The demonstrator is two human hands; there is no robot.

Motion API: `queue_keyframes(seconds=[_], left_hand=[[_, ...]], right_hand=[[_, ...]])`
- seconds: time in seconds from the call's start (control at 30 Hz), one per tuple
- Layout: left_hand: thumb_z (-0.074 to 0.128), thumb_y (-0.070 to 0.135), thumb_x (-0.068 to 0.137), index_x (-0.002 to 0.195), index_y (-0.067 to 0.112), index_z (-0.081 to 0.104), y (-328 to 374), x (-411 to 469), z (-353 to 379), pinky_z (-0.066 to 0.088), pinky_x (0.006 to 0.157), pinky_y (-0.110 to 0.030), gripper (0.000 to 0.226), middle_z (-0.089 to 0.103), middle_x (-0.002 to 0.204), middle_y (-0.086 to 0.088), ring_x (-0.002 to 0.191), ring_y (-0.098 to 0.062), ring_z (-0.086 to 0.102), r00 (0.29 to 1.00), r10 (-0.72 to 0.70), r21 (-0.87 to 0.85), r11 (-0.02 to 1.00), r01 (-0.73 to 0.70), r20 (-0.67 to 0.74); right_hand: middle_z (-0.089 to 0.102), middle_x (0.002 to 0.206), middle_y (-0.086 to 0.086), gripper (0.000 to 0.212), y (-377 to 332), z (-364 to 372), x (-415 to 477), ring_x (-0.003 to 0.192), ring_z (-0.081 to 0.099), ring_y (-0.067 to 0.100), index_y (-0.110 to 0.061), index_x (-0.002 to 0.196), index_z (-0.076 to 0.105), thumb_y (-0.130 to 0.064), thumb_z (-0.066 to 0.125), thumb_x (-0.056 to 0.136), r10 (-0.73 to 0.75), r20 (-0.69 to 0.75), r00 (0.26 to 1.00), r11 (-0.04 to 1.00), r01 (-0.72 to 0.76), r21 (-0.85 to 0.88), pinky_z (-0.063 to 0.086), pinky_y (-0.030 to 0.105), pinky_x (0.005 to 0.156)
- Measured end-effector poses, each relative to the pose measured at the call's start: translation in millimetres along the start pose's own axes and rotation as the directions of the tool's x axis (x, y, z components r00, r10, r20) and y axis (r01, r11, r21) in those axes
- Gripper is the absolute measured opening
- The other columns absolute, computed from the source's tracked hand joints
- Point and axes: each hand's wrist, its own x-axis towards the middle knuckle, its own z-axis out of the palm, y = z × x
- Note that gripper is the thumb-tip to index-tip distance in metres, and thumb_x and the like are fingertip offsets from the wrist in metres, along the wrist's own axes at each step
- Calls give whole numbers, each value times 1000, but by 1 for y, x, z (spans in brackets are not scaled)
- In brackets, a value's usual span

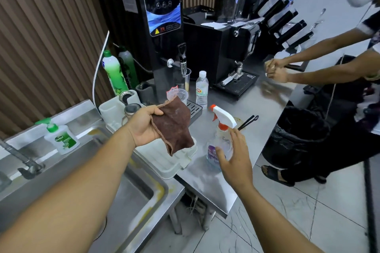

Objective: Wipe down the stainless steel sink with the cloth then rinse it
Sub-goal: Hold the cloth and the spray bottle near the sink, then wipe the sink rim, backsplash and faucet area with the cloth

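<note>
Two bare arms reach out over a steel sink [141, 201], which sits low on the left, under the left arm. Its basin has yellow stains near the rim. The left hand [144, 127] holds a brown cloth [174, 127] up in the air, with the thumb and fingers pinching one edge. The cloth hangs down over a white tray [164, 164] beside the sink. The right hand [234, 156] is spread wide just beside a spray bottle [221, 141] with a white and orange top. Its thumb lies across the front of the bottle, but it is hard to tell if it touches. The bottle stands on the steel counter [211, 183]. A tap [22, 160] and a green and white soap bottle [61, 139] are at the back of the sink. Farther off stand a water bottle [202, 88] and a tall black machine [162, 26]. Another person's hands [277, 70] are at the right
</note>
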Motion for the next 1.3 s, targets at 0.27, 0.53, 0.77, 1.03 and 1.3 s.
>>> queue_keyframes(seconds=[0.27, 0.53, 0.77, 1.03, 1.3], left_hand=[[31, 7, 89, 119, 11, 68, -6, -21, -12, 52, 92, -49, 48, 68, 116, -17, 101, -34, 67, 999, -14, 52, 999, 12, 48], [32, 4, 90, 123, 12, 68, -4, -70, -27, 53, 96, -48, 50, 69, 119, -18, 103, -32, 68, 996, -60, 106, 993, 53, 65], [33, 4, 89, 118, 20, 75, 2, -124, -57, 40, 109, -49, 54, 65, 130, -16, 116, -31, 59, 999, -18, 119, 993, 15, 29], [65, 8, 80, 119, 5, 70, 13, -184, -99, 47, 102, -44, 40, 68, 114, -18, 106, -28, 65, 975, 158, 208, 970, -123, -159], [67, 12, 95, 110, 6, 74, 5, -245, -106, 53, 96, -36, 18, 73, 109, -14, 104, -22, 69, 909, 254, 388, 915, -115, -331]], right_hand=[[15, 167, -10, 63, -25, 11, -51, 155, 6, 10, -26, 158, 30, -38, 54, 101, -22, -53, 998, 999, 20, -44, 26, 37, 122], [11, 166, -8, 61, -105, 45, -33, 155, -7, 9, -17, 157, 30, -46, 34, 104, -247, 62, 967, 964, 252, -81, 5, 33, 125], [63, 96, -3, 27, -175, 79, -29, 90, 53, 11, -20, 102, 58, -36, 37, 104, -340, 153, 928, 935, 316, 161, 38, 28, 78], [67, 87, -6, 11, -223, 116, -43, 78, 61, 12, -23, 104, 53, -33, 49, 103, -501, 323, 803, 846, 374, 380, 42, 27, 66], [65, 91, -21, 19, -259, 131, -48, 89, 60, -5, -46, 96, 50, -29, 57, 100, -685, 461, 564, 720, 426, 548, 41, 9, 75]])
